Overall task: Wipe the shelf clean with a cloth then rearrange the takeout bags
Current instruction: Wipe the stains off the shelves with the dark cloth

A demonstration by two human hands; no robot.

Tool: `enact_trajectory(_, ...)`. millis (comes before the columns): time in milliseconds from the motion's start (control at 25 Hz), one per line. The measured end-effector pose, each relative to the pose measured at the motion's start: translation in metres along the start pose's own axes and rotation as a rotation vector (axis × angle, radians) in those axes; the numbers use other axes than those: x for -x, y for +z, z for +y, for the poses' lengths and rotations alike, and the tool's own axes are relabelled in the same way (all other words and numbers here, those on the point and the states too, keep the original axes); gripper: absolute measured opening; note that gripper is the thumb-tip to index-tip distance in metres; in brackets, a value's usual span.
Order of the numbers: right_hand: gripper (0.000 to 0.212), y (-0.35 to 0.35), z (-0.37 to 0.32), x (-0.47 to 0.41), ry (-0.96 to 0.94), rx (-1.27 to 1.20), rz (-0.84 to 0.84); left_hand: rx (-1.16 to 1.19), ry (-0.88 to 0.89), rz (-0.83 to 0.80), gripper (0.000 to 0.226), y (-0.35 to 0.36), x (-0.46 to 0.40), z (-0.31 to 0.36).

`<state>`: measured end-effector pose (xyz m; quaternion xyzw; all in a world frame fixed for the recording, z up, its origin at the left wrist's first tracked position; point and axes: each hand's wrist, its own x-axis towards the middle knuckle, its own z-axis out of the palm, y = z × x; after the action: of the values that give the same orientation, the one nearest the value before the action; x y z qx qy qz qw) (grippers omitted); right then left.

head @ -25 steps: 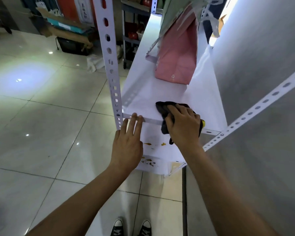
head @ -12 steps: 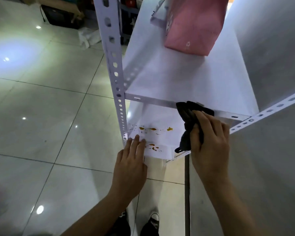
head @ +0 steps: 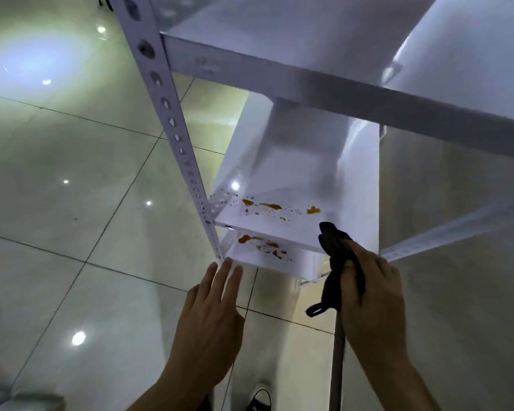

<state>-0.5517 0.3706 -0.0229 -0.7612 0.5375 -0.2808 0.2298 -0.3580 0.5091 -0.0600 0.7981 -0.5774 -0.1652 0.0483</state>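
Two stained shelves (head: 279, 223) below — right hand (head: 371, 295) grips cloth (head: 336, 262).

- No readable text, label, brand, number or sign anywhere in view; the whole view is motion-blurred
- Top shelf (head: 279, 34): a faint smudged mark on its front lip, maybe embossing, too blurred to read
- Post (head: 172, 120): only punched holes; no numbers
- Lower shelves (head: 267, 229): orange stains only; no print
- Cloth (head: 334, 256): plain dark; no tag that can be read
- Floor (head: 72, 173): bare tiles and light glare; no markings
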Motion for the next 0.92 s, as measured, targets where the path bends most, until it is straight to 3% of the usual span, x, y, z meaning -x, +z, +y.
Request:
enact_trajectory(240, 0.047, 0.059, 0.033, -0.096, -0.14, 0.087, 0.047, -0.013, -0.045, 0.022, 0.07, 0.028, -0.037, -0.005)
enact_trajectory(400, 0.071, 0.112, 0.078, -0.118, -0.121, 0.357, -0.185, 0.01, -0.051, 0.029, 0.071, 0.039, -0.068, -0.015)
enact_trajectory(520, 0.072, 0.122, 0.089, -0.117, -0.194, 0.383, -0.21, 0.011, -0.047, 0.02, 0.075, 0.043, -0.088, -0.027)
enact_trajectory(720, 0.066, 0.145, 0.056, -0.109, -0.371, 0.324, -0.357, 0.034, -0.058, -0.017, 0.077, 0.044, -0.09, -0.036)
enact_trajectory(920, 0.068, 0.188, 0.009, -0.14, -0.402, 0.363, -0.457, 0.053, -0.005, -0.041, 0.065, 0.033, -0.093, -0.047)
